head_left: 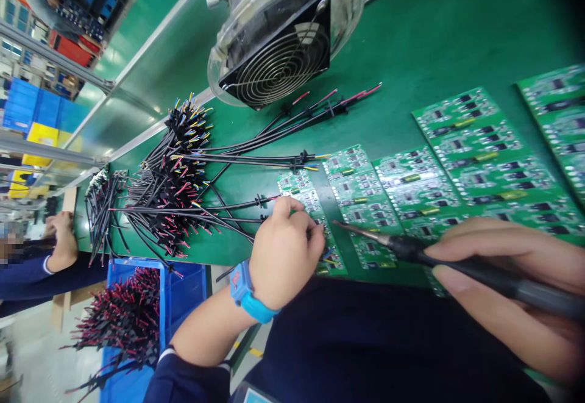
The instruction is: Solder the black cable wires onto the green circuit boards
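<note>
My right hand [512, 287] is closed round the dark handle of a soldering iron [402, 247], its bare tip pointing left over the circuit boards. My left hand [287, 250], a blue watch on its wrist, is closed with curled fingers over the nearest narrow green circuit board [299, 183]. Whatever those fingers pinch is hidden by the hand. Blue and yellow wire ends [331, 258] show just beside it on the board. Black cables [228, 209] run in from the left and end close to this hand. Another panel of circuit boards [361, 199] lies under the iron's tip.
A fan in a clear hood [283, 67] stands over the green bench [388, 55]. Piled black cables [169, 183] lie at left. Below them, a blue bin [183, 293] holds more cables. Larger board panels [484, 147] spread right. A co-worker's hand [61, 232] is at far left.
</note>
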